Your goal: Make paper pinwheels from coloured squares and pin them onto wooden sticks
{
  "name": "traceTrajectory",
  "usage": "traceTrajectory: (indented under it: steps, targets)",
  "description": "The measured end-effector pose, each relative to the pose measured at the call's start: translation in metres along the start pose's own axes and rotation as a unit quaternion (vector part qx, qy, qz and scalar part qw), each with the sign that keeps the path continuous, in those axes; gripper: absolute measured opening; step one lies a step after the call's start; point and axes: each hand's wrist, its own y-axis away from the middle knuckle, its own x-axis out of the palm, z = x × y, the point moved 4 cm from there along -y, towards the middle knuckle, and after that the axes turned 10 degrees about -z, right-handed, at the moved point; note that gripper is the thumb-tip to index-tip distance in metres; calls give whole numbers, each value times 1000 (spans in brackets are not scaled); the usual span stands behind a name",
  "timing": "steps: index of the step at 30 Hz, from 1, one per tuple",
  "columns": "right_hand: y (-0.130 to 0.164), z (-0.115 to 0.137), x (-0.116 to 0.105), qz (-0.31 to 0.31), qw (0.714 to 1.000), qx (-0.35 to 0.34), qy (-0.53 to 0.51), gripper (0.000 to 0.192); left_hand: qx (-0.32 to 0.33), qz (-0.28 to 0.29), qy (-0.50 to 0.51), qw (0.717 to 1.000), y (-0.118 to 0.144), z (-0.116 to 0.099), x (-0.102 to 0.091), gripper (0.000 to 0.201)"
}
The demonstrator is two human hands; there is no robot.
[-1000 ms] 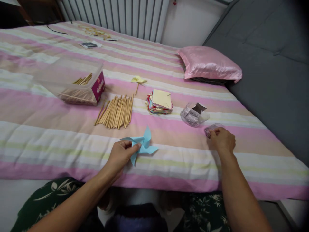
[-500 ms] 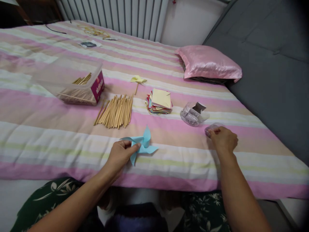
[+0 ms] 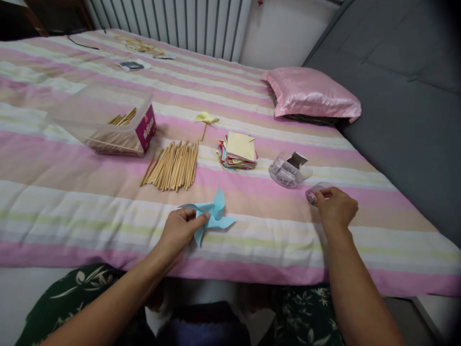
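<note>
Between thumb and fingers, my left hand [image 3: 183, 229] pinches a light blue paper pinwheel [image 3: 215, 215] at its centre, just above the bed cover. My right hand [image 3: 337, 206] is at a small clear container [image 3: 314, 193] of tiny shiny pieces, its thumb and forefinger closed at the near edge. What those fingertips hold, if anything, is too small to make out. Left of that container stands an open clear plastic box [image 3: 288, 172] with small metallic pieces and a folded flap. A stack of coloured paper squares [image 3: 240, 149] lies farther in.
Wooden sticks [image 3: 175, 166] lie bundled beside a clear plastic tub [image 3: 146, 129] holding more sticks. Behind them lies a yellow pinwheel on a stick [image 3: 206, 118]. A pink pillow [image 3: 313, 93] rests against the grey headboard [image 3: 396, 96]. The striped bed's near edge [image 3: 252, 274] runs above my knees.
My right hand has shifted slightly to the right at the small container, with its fingers a little more raised. My left hand and the blue pinwheel stay put.
</note>
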Motion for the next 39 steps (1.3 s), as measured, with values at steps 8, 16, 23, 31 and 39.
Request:
traceTrajectory:
  steps: [8, 16, 23, 31, 39]
  targets:
    - [8, 12, -23, -126, 985, -9, -118, 31, 4, -2, -2, 1000, 0, 0, 0, 25]
    - [89, 93, -21, 127, 930, -113, -325, 22, 19, 9, -8, 1000, -2, 1, 2, 18]
    - [111, 112, -26, 208, 869, -148, -424, 25, 29, 4, -12, 1000, -2, 0, 1, 16]
    - [95, 98, -21, 179, 868, -171, -431, 22, 22, 4, -6, 1000, -2, 0, 2, 17]
    - [88, 92, -18, 213, 863, -206, -408, 29, 15, -6, -3, 1000, -2, 1, 2, 15]
